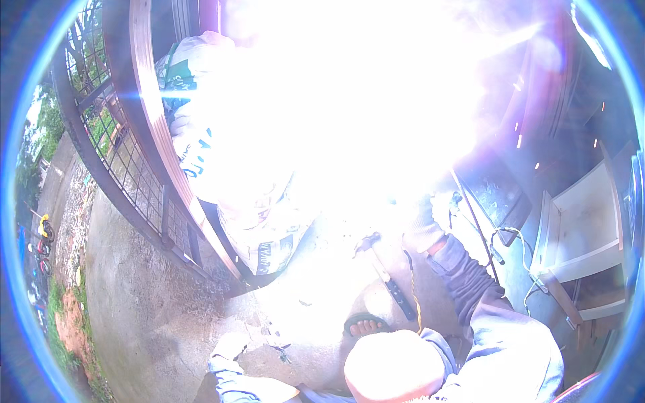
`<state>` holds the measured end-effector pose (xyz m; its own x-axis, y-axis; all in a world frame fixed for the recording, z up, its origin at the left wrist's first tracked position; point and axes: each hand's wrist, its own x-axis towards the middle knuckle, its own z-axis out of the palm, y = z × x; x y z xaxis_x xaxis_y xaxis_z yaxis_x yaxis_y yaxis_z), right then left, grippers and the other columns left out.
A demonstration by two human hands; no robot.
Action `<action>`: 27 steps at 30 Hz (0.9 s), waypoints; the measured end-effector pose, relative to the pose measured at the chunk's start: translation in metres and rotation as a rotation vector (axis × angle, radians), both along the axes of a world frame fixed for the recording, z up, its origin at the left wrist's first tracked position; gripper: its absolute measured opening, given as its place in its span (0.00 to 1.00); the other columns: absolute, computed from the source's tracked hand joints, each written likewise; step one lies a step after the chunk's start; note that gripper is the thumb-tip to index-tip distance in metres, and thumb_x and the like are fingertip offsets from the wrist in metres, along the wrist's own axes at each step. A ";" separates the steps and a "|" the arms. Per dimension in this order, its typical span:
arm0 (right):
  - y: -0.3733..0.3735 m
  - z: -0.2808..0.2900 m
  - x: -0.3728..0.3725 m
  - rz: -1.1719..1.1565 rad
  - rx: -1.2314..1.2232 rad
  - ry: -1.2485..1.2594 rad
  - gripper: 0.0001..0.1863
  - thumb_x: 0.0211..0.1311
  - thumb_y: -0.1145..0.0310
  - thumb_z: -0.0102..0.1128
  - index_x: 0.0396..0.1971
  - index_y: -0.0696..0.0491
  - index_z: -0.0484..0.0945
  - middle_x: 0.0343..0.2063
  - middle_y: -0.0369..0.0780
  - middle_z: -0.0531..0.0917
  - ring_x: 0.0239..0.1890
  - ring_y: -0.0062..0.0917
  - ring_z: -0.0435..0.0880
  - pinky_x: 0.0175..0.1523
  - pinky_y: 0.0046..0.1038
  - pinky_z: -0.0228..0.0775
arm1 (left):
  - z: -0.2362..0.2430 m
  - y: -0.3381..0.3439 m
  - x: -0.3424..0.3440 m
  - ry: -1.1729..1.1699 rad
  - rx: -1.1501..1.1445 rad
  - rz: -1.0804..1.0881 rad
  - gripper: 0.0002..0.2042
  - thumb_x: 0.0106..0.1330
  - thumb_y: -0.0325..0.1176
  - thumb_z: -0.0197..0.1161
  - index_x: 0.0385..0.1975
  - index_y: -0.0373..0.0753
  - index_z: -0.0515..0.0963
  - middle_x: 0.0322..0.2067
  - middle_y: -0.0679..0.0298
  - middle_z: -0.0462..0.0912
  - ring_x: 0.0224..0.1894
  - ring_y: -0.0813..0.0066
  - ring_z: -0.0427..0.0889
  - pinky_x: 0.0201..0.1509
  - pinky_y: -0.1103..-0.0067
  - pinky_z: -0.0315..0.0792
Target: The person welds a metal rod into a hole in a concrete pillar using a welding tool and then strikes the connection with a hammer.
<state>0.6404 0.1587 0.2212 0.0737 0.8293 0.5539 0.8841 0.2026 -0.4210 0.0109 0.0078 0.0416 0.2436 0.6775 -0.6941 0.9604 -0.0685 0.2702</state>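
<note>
A blinding white glare covers the upper middle and hides whatever lies inside it. My right hand (423,230), in a pale glove below a blue-grey sleeve, reaches up to the glare's lower edge; its fingers and anything in them are lost in the light. My left hand (232,344) is low at the left, over the concrete, too washed out to make out its fingers. Between my hands lies a hammer (399,297) with a dark grip, its head toward the glare. A twisted yellowish cord (414,292) runs beside it, close to my right forearm.
Printed white sacks (272,245) stand left of the glare, against a metal frame with a mesh gate (138,181). At right are a pale wooden chair (581,258) and a loose cable (527,252). A sandalled foot (366,327) rests below the hammer. Sparks fly at upper right.
</note>
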 end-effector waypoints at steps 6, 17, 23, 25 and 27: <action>-0.003 0.002 -0.001 0.029 -0.040 0.140 0.19 0.58 0.70 0.73 0.51 0.50 0.84 0.42 0.45 0.90 0.41 0.45 0.91 0.44 0.40 0.84 | 0.001 0.001 0.005 0.050 -0.098 0.215 0.17 0.72 0.43 0.60 0.45 0.36 0.88 0.37 0.54 0.92 0.39 0.60 0.90 0.49 0.65 0.81; 0.002 -0.005 0.003 0.061 0.085 0.024 0.12 0.65 0.64 0.69 0.47 0.48 0.86 0.33 0.43 0.88 0.33 0.45 0.90 0.37 0.41 0.82 | -0.067 -0.011 -0.053 -0.183 0.236 -0.436 0.06 0.66 0.29 0.63 0.38 0.36 0.83 0.35 0.58 0.86 0.37 0.61 0.90 0.41 0.65 0.84; -0.004 -0.007 -0.002 0.035 0.059 -0.006 0.14 0.61 0.67 0.72 0.47 0.48 0.84 0.31 0.46 0.88 0.34 0.46 0.90 0.37 0.44 0.83 | -0.082 -0.017 -0.054 -0.382 -0.027 0.169 0.09 0.69 0.31 0.64 0.44 0.37 0.87 0.41 0.56 0.89 0.41 0.58 0.91 0.45 0.64 0.85; 0.001 -0.005 -0.003 -0.021 0.127 -0.057 0.14 0.61 0.67 0.72 0.46 0.48 0.83 0.31 0.47 0.88 0.34 0.46 0.91 0.37 0.44 0.84 | -0.081 -0.016 -0.052 -0.414 -0.067 0.250 0.10 0.70 0.30 0.64 0.46 0.36 0.87 0.40 0.57 0.89 0.41 0.60 0.92 0.42 0.64 0.85; 0.006 -0.002 -0.002 0.009 0.036 0.030 0.12 0.62 0.67 0.71 0.45 0.50 0.83 0.32 0.48 0.88 0.36 0.47 0.91 0.39 0.46 0.83 | -0.074 -0.015 -0.048 -0.419 -0.162 0.447 0.11 0.70 0.31 0.66 0.47 0.35 0.88 0.38 0.57 0.90 0.40 0.63 0.92 0.39 0.65 0.85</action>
